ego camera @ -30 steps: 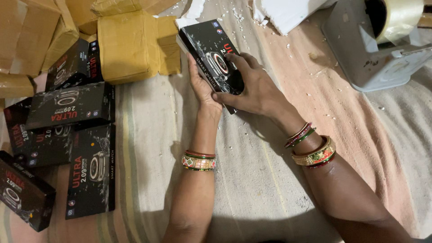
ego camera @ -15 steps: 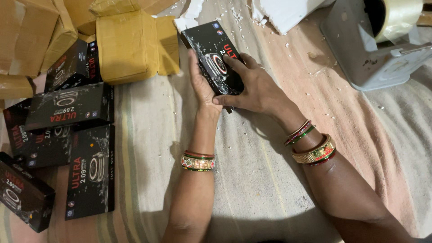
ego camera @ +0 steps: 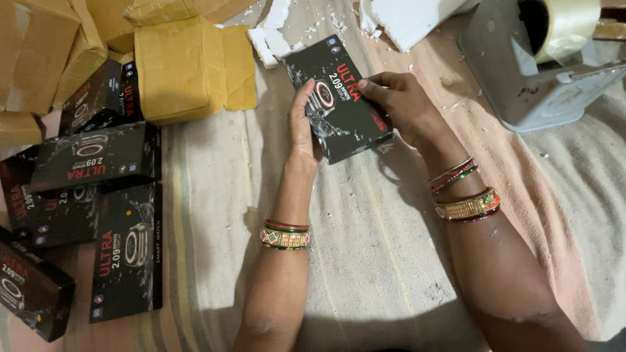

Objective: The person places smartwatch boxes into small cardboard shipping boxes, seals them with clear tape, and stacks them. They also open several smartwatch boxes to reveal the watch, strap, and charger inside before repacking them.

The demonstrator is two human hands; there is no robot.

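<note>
While both hands grip it from opposite sides, the black box sits at upper centre of the frame, the left hand with fingers clamped along its left edge and the right hand closed on its right edge. Striped cloth lies beneath; more black boxes crowd the left of the frame, yellow wrapped parcels the upper left, a grey tape dispenser the upper right.

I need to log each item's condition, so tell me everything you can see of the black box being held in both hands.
The black box is a flat, glossy rectangular carton, apparently printed cardboard, with a watch picture and red and white lettering on its face. It looks closed and undamaged. It is tilted, face up, above the striped cloth. The left hand grips its left edge; the right hand holds its right side.
</note>
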